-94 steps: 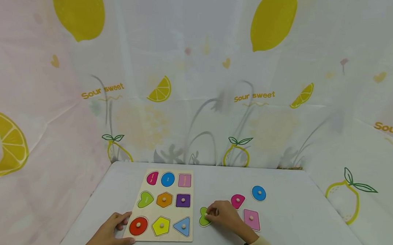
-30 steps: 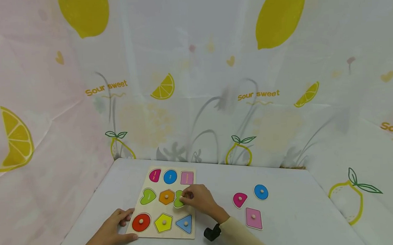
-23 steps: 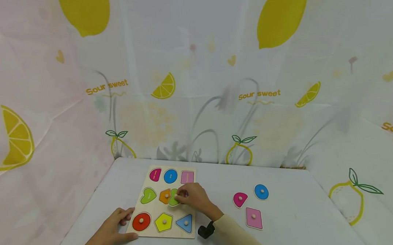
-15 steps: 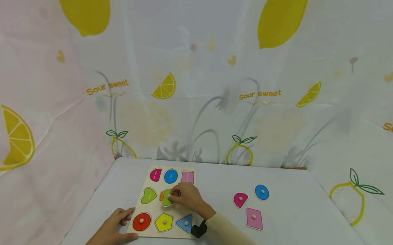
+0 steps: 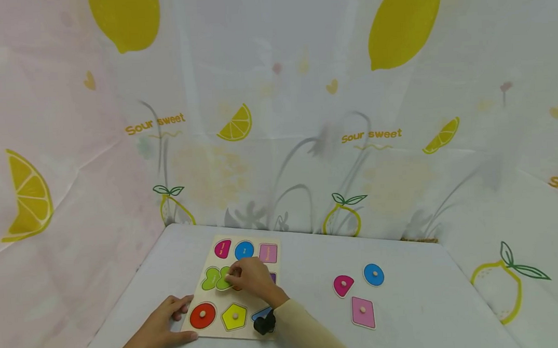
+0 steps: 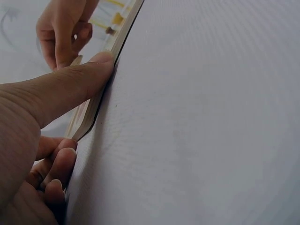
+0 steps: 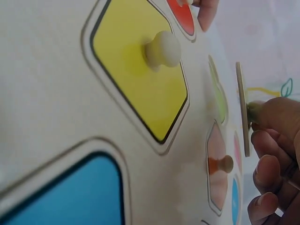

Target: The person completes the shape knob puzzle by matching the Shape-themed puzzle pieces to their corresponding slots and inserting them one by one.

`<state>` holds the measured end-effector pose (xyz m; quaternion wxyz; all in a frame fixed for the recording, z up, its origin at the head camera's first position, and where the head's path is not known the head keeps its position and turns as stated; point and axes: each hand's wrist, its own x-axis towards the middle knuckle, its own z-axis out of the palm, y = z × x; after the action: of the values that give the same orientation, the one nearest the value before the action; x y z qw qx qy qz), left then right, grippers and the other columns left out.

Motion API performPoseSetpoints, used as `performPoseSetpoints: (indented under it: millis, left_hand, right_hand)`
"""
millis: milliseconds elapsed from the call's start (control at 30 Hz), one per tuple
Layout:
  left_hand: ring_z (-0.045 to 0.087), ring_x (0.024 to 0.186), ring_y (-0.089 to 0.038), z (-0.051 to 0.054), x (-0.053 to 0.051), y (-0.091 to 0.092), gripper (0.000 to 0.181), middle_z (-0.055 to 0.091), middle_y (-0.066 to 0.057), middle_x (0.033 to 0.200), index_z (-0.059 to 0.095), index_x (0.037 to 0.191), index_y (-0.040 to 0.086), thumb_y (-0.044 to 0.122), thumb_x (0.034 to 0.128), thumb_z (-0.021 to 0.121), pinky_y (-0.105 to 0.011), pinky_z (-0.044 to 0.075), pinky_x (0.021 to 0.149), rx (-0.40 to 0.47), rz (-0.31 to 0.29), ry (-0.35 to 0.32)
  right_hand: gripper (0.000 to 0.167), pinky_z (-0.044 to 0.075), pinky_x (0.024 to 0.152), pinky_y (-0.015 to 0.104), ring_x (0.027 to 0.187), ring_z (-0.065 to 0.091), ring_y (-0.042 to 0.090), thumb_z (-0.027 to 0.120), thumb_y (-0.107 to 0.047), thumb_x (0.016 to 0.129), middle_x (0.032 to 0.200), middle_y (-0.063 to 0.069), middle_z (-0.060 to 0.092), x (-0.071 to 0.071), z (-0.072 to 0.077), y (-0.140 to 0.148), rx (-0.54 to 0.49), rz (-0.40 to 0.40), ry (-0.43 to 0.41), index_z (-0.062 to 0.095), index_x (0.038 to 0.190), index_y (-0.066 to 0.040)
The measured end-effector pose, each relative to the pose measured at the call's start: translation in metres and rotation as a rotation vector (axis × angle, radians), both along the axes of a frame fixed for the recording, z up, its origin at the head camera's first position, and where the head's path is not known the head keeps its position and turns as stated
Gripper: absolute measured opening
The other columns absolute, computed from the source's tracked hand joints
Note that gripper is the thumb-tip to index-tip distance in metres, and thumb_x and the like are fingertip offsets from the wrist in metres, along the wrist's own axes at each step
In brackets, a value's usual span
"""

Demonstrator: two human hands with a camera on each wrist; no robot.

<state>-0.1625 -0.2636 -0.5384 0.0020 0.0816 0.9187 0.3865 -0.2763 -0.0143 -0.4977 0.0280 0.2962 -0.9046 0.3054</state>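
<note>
My right hand (image 5: 253,278) pinches the small knob of a green heart puzzle piece (image 5: 223,280) over the wooden puzzle board (image 5: 219,299). In the right wrist view, the piece (image 7: 243,110) stands edge-on, apart from the board's face. Just left of it is the green heart recess (image 5: 210,279), partly covered by the piece. At the board's near left corner, my left hand (image 5: 157,327) holds on, thumb on the near edge and fingers along the left side. The left wrist view shows that thumb (image 6: 77,82) against the board's edge.
On the board sit a red circle (image 5: 202,315), a yellow pentagon (image 5: 233,319) and other knobbed pieces. To its right on the white table lie a magenta semicircle (image 5: 343,286), a blue circle (image 5: 374,275) and a pink rectangle (image 5: 362,312). Lemon-print cloth walls stand behind.
My right hand has picked up the green heart piece from the table and carried it left across the board's middle row, up to the heart recess. My left hand has stayed at the corner.
</note>
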Motion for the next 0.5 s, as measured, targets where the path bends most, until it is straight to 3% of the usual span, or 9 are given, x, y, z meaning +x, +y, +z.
performPoseSetpoints:
  millis: [100, 333, 500]
  left_hand:
    - [0.045, 0.090, -0.004, -0.001, 0.000, -0.001, 0.089, 0.047, 0.002, 0.100, 0.059, 0.141, 0.001, 0.040, 0.0696, 0.095, -0.024, 0.042, 0.079, 0.003, -0.025, 0.026]
    - [0.045, 0.091, -0.006, 0.001, 0.000, -0.001, 0.090, 0.046, 0.000, 0.100, 0.058, 0.143, 0.003, 0.040, 0.0694, 0.095, -0.024, 0.042, 0.078, 0.011, 0.000, -0.047]
    - [0.045, 0.092, -0.005, 0.000, 0.001, -0.001, 0.090, 0.046, 0.000, 0.100, 0.058, 0.143, 0.003, 0.042, 0.0703, 0.094, -0.023, 0.042, 0.079, 0.008, -0.015, -0.018]
  right_hand:
    - [0.014, 0.040, 0.052, 0.015, 0.061, 0.046, -0.002, 0.077, -0.026, 0.093, 0.065, -0.015, 0.056, 0.000, 0.001, -0.005, -0.001, -0.002, -0.004, 0.080, 0.092, -0.013]
    - [0.012, 0.039, 0.052, 0.015, 0.060, 0.046, -0.002, 0.075, -0.027, 0.094, 0.064, -0.015, 0.054, -0.006, 0.002, -0.021, 0.090, 0.013, 0.049, 0.079, 0.088, -0.017]
    - [0.012, 0.039, 0.055, 0.014, 0.062, 0.046, -0.002, 0.077, -0.030, 0.093, 0.067, -0.015, 0.056, -0.011, -0.002, -0.032, 0.172, -0.009, 0.073, 0.079, 0.088, -0.019]
